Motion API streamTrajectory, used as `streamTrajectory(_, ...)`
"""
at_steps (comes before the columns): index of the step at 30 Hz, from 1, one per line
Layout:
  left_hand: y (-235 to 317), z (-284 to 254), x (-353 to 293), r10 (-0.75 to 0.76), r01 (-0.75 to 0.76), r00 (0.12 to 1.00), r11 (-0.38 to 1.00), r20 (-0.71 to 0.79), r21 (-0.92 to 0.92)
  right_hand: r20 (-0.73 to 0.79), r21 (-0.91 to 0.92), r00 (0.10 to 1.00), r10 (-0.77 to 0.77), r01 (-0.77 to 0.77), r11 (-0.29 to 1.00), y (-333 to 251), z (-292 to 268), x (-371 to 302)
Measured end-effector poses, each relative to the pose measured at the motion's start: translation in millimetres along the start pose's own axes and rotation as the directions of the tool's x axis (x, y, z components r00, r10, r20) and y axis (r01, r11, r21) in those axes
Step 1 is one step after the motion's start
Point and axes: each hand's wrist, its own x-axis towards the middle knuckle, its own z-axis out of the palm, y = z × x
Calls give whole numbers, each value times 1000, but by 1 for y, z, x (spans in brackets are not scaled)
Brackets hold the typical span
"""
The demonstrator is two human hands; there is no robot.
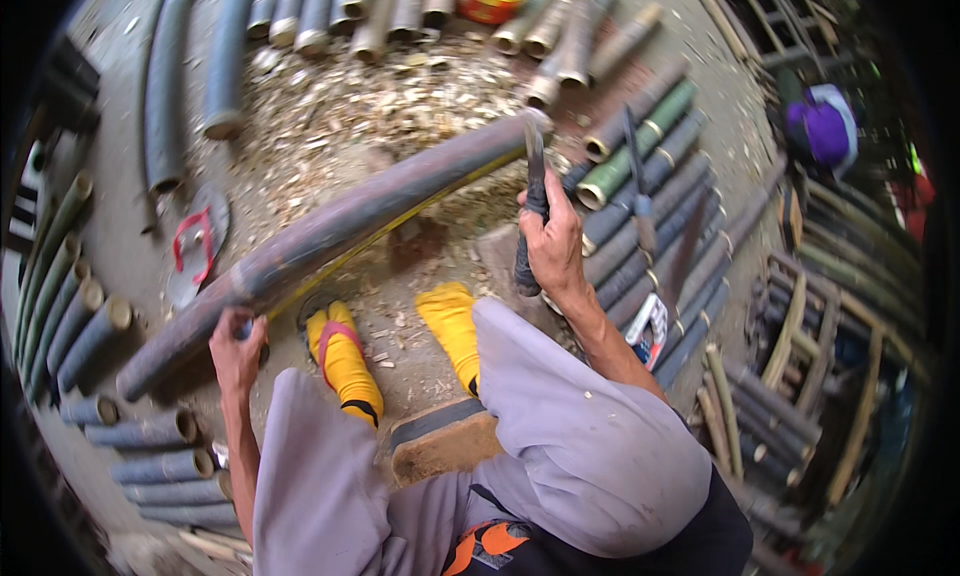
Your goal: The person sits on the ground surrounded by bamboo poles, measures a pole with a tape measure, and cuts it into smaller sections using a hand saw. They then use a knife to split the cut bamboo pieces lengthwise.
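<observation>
A long, dark bamboo pole lies slantwise in front of me, from lower left to upper right. Along its near side runs a yellow measuring tape. My left hand is closed beside the pole's lower left part, around a small dark thing that looks like the tape's case and is mostly hidden by the fingers. In my right hand is a tool with a black handle and a narrow metal blade. Its blade end points up at the pole's far right end; whether they touch I cannot tell.
Wood chips cover the ground beyond the pole. Cut bamboo lengths lie in rows right, left and at the back; a long-bladed knife rests on the right row. A loose sandal lies left; a wooden block sits between my legs.
</observation>
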Motion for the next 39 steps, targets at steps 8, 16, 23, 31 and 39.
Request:
streamTrajectory(8,-15,74,-28,-135,261,924,906,359,-333,-150,-345,988,38,-88,935,108,-98,-84)
streamTrajectory(16,-81,88,-33,-274,346,935,843,224,-412,-51,-538,993,108,-119,835,188,-113,-115)
streamTrajectory(23,-104,73,-49,-309,264,950,872,-45,-413,-94,-513,994,61,-100,852,196,-110,-131)
streamTrajectory(31,-112,68,-77,-308,327,930,943,-202,66,-92,-59,940,328,-334,941,144,-62,-3)
streamTrajectory(39,-126,79,-81,-356,364,929,928,-99,77,228,703,646,729,-627,335,175,-34,208)
